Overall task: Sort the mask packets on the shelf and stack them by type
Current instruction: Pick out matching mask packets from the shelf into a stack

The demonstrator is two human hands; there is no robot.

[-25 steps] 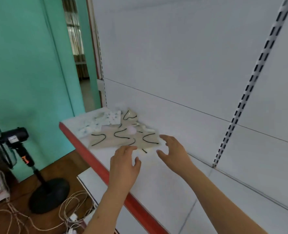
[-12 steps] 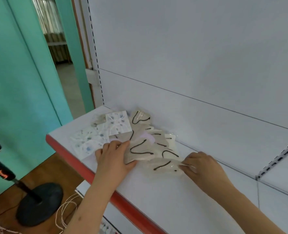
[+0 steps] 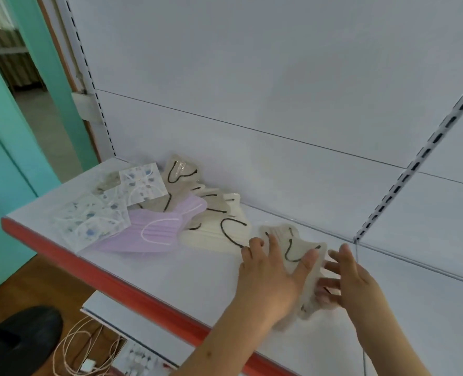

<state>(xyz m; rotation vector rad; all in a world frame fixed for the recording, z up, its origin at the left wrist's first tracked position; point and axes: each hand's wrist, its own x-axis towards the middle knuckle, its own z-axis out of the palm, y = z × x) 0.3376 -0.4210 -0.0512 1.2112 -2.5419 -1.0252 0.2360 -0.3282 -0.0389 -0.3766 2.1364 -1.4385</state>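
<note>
We are standing at a white shelf (image 3: 203,278) with a red front edge (image 3: 132,291), and it is bearing every mask packet we can see. At its left end two clear packets of white masks with a blue-grey print (image 3: 108,210) are lying overlapped, one nearer the front edge and one further back. Just to their right a lilac mask packet (image 3: 154,232) is lying flat, its corner tucked under the printed ones. Behind and to the right of it, a loose heap of beige packets with black ear loops (image 3: 216,215) is spreading back until it is touching the white back panel (image 3: 279,77).

We are working on a small separate bunch of beige packets (image 3: 292,248) that is lying further right on the shelf, apart from the heap but near it. Our left hand (image 3: 268,280) is pressing flat on the left side of this bunch, fingers straight and spread, with the thumb reaching across a black loop. Our right hand (image 3: 349,278) is meeting the bunch from the right, fingers straight and touching the packets' right edge; we cannot tell whether any finger is slipping underneath. The two hands are lying close together, with the bunch between them and partly under them.

Below the shelf, a lower white shelf (image 3: 100,308), pale cables (image 3: 81,346) on a wooden floor and a black round base (image 3: 21,335) are showing.
</note>
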